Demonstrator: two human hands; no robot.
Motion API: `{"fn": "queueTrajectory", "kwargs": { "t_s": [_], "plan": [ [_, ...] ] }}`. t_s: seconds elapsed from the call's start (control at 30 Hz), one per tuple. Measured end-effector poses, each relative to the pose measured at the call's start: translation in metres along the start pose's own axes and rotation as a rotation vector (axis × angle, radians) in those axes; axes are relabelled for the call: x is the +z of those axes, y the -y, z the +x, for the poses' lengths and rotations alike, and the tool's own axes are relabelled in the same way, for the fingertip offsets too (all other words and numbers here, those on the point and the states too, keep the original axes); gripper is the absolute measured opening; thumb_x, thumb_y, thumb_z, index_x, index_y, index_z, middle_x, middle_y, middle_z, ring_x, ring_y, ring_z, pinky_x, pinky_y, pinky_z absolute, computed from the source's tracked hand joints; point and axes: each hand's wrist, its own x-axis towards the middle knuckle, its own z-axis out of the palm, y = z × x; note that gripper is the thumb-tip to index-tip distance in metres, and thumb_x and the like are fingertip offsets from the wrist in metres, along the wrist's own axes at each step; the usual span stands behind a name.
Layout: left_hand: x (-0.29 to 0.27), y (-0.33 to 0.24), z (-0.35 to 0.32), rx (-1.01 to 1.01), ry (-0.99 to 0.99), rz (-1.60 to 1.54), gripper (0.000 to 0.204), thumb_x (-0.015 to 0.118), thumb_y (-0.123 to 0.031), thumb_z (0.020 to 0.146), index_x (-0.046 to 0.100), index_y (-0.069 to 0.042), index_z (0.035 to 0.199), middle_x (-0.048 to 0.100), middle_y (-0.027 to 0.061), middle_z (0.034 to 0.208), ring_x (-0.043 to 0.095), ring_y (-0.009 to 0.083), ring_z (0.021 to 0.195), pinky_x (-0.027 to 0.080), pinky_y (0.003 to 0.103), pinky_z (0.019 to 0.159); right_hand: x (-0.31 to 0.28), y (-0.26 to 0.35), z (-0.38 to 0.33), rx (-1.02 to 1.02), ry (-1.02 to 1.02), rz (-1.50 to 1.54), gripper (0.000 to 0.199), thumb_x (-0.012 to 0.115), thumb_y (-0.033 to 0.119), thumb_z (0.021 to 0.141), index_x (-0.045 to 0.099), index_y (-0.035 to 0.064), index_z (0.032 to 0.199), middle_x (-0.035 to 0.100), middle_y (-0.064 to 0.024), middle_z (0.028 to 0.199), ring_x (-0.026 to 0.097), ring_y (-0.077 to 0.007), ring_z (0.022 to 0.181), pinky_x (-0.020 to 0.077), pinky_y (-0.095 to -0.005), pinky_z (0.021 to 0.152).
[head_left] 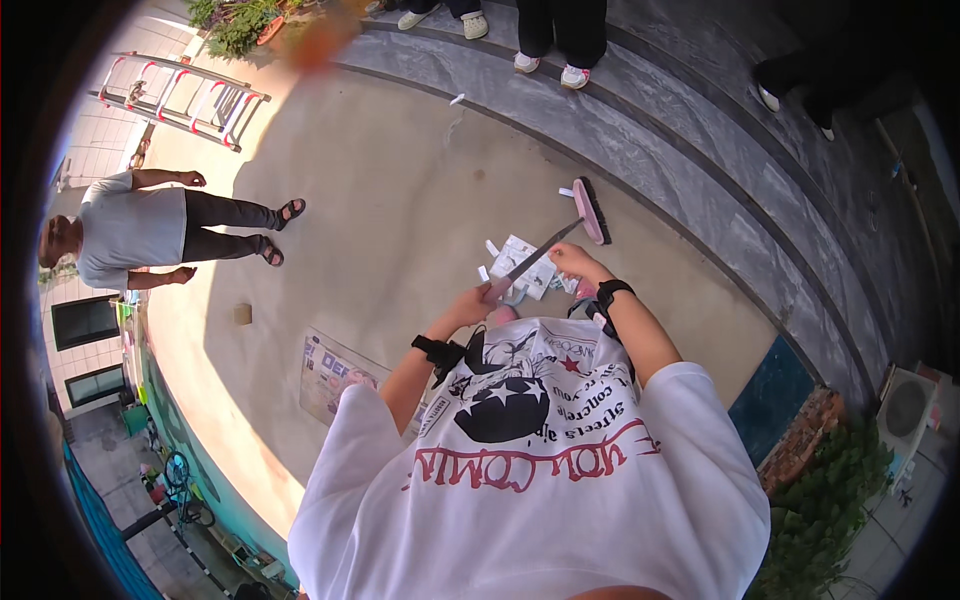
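Observation:
A broom (pixel 545 248) with a dark handle, pink head and black bristles reaches away from me, its head on the pale floor near the lowest step. My left hand (pixel 473 306) is closed around the near end of its handle. Beside the handle, farther along, my right hand (pixel 574 261) has its fingers curled; whether it touches the handle or holds something small, I cannot tell. White printed papers and scraps (pixel 538 281) lie on the floor beneath the handle. A small white scrap (pixel 566 192) lies by the broom head. Pink footwear (pixel 506 314) shows just beyond my shirt.
Dark grey curved steps (pixel 660 185) rise ahead and right, with people's feet (pixel 574 77) on them. A person in a grey shirt (pixel 135 225) stands at left. A ladder (pixel 190 100) is at the far left. A printed sheet (pixel 330 375) lies left of me; a blue panel (pixel 768 392) is at right.

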Motion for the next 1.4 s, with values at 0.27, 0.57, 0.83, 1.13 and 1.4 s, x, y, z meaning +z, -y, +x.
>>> {"fn": "queueTrajectory", "kwargs": {
  "t_s": [0.27,0.57,0.83,1.13,1.4],
  "plan": [
    [0.003,0.173,-0.084,-0.346,0.084,0.015,0.030,0.050,-0.028,0.072,0.050,0.000,0.085,0.050,0.0037,0.057,0.047,0.0117,0.044,0.040,0.025,0.037,0.095,-0.073,-0.059,0.289,-0.334,0.021,0.020,0.044,0.022,0.075,0.053,0.0074,0.086,0.054,-0.0068,0.062,0.054,-0.0150,0.049,0.0414,-0.0275,0.044],
    [-0.035,0.261,-0.088,-0.373,0.031,-0.168,0.035,0.056,-0.031,0.068,0.054,0.004,0.064,0.050,0.0053,0.050,0.045,0.0115,0.038,0.036,0.023,0.036,0.215,-0.145,-0.129,0.716,-0.343,0.375,0.028,0.040,0.025,0.076,0.047,0.0076,0.096,0.055,-0.0097,0.068,0.052,-0.0163,0.047,0.0431,-0.0283,0.042],
    [-0.038,0.294,-0.093,-0.262,0.020,0.014,0.034,0.056,-0.027,0.067,0.054,0.007,0.067,0.053,0.0098,0.055,0.051,0.0173,0.045,0.041,0.027,0.042,0.284,-0.133,-0.111,0.543,-0.166,0.079,0.025,0.044,0.025,0.073,0.055,0.0041,0.082,0.057,-0.0125,0.073,0.056,-0.0232,0.061,0.0459,-0.0328,0.054],
    [-0.024,0.281,-0.107,-0.261,-0.088,-0.071,0.033,0.060,-0.028,0.064,0.055,0.004,0.071,0.054,0.0090,0.058,0.054,0.0175,0.050,0.044,0.028,0.045,0.248,-0.119,-0.087,0.276,-0.204,-0.144,0.026,0.045,0.022,0.073,0.056,0.0045,0.088,0.056,-0.0156,0.087,0.054,-0.0279,0.081,0.0418,-0.0327,0.072],
    [-0.027,0.183,-0.100,-0.297,-0.226,-0.146,0.032,0.062,-0.030,0.060,0.061,-0.002,0.076,0.050,0.0048,0.047,0.048,0.0142,0.037,0.040,0.026,0.038,0.173,-0.135,-0.074,0.187,-0.270,-0.124,0.025,0.044,0.023,0.072,0.056,0.0043,0.085,0.057,-0.0149,0.084,0.054,-0.0284,0.080,0.0417,-0.0336,0.071]
  ]
}}
